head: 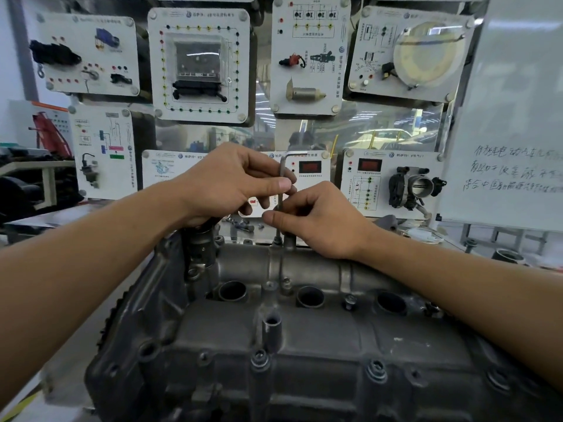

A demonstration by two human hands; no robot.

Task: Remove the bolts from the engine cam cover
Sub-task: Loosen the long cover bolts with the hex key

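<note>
Our left hand (231,181) and right hand (316,222) pinched the hex key (281,169); tilted, it could round the far bolt (276,240).

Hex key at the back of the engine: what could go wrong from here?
The hex key stands tall and is only pinched by the left hand and right hand, so it may tilt and slip out of the far bolt. A freed bolt could drop into an open round well in the cam cover.

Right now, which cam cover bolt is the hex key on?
The far-edge bolt, under the upright hex key pinched by left hand and right hand. The near-edge bolts have no tool.
</note>
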